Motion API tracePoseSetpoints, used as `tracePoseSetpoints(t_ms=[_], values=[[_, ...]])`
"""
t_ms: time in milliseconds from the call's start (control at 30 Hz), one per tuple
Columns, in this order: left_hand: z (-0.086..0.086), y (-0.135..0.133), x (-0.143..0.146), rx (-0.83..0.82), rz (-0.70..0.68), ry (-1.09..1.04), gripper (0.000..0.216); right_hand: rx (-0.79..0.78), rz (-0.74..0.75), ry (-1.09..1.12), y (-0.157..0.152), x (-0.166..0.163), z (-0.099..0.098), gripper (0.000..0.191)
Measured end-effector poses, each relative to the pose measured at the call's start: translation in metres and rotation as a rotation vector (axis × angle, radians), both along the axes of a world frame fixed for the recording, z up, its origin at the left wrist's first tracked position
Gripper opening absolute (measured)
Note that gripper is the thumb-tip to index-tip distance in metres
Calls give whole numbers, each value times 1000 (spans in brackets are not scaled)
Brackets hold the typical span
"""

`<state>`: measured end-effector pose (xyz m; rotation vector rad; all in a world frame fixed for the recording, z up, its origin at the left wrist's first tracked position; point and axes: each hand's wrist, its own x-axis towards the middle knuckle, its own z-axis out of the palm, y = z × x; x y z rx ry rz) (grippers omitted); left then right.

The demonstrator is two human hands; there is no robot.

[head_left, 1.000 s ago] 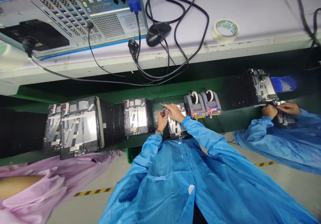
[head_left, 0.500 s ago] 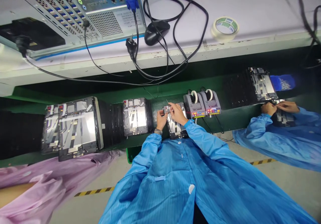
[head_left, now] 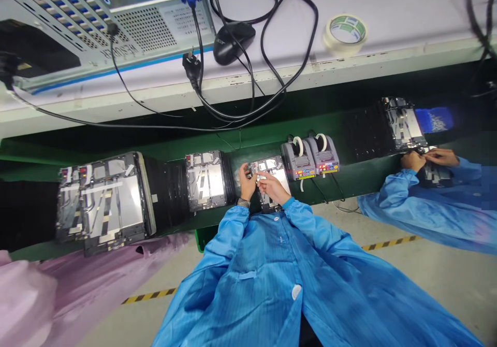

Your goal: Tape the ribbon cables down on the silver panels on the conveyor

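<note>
A metal-backed tablet panel (head_left: 269, 181) with tape strips lies on the dark green bench under my hands. My left hand (head_left: 247, 180) stands at its left edge, a watch on the wrist, with the fingertips pinched on a tiny metal piece (head_left: 253, 169) too small to identify. My right hand (head_left: 272, 187) rests on the panel, its fingers reaching toward that piece. Similar panels (head_left: 204, 181) lie to the left. A co-worker's hands (head_left: 427, 159) work on another panel (head_left: 437, 175) at the right.
Two grey tape dispensers (head_left: 309, 156) stand next to my hands. Beyond the bench edge lie a computer case (head_left: 97, 15), a black mouse (head_left: 233, 41), tangled black cables (head_left: 267, 62) and a tape roll (head_left: 345, 33). A pink-sleeved person (head_left: 27, 300) is at the lower left.
My hands have drawn slightly apart, and my right hand has lowered onto the panel. The whole view has shifted a little upward and left.
</note>
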<state>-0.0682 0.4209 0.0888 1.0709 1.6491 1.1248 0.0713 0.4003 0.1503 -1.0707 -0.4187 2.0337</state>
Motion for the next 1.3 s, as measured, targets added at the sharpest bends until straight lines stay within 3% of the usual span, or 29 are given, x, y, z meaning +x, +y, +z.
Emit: tracePoseSetpoints(t_ms=[533, 1300], values=[[15, 3, 1, 54, -109, 91, 28, -73, -38, 62, 3, 0, -10, 54], [21, 5, 1, 36, -142, 67, 20, -150, -79, 97, 8, 1, -1, 35]])
